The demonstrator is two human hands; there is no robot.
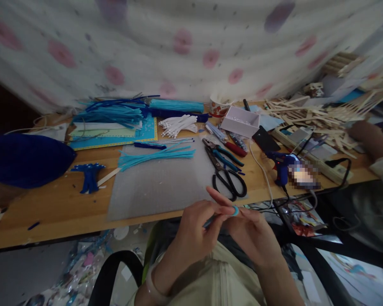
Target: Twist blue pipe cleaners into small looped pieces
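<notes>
My left hand [198, 225] and my right hand [253, 233] meet in front of the table's edge, above my lap. Both pinch a small light-blue curled strip [235, 211] between their fingertips; part of it is hidden by the fingers. Just beyond them, black-handled scissors [230, 182] lie on the right side of a grey mat [156, 187]. Blue-handled pliers [225, 155] rest above the scissors. A bundle of light-blue strips [159, 156] lies across the top of the mat, with white strips [178, 125] behind it.
On the right are a blue glue gun [282, 165], cables, a power strip [332, 172], wooden sticks [300, 112] and another person's arm. A white box [241, 121] stands at the back. Dark-blue bundled pieces [90, 177] and a dark-blue rounded object [28, 159] are at left.
</notes>
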